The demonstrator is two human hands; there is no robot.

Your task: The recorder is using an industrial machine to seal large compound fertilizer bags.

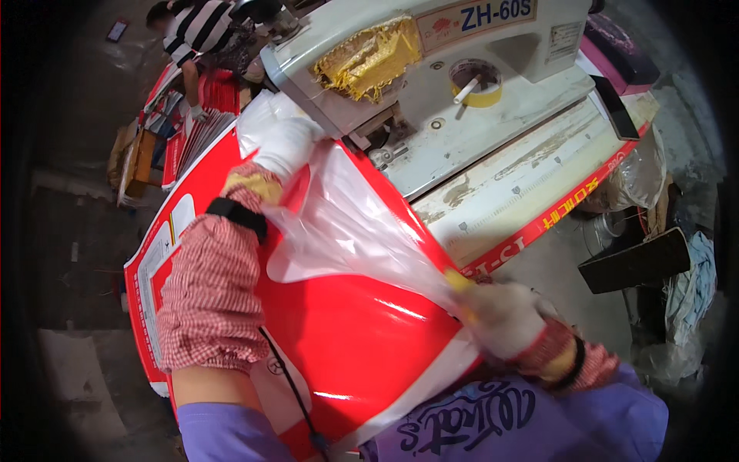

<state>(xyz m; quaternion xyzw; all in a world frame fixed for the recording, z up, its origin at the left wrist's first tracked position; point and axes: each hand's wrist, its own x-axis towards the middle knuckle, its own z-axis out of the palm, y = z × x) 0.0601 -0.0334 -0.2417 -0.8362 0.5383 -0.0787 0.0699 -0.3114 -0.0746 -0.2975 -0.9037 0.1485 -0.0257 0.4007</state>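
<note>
A large red printed sack [346, 339] with white panels lies across the front of a sewing machine [431, 115]. A sheet of clear plastic film [346, 215] stretches over it between my hands. My left hand [286, 146], in a white glove, is closed at the film's upper end beside the machine's needle area; its fingertips are hard to make out. At the sack's right edge, my right hand [504, 317], gloved and blurred, is closed on the film's other end. Something yellow shows at its fingertips. Red checked sleeves with black bands cover both my forearms.
A yellow tape roll [476, 83] sits on the machine bed, and a dark phone [613, 108] lies on its right end. Another person [204, 35] in a striped shirt bends over stacked red sacks [204, 138] at the back left. An open box [635, 260] stands at right.
</note>
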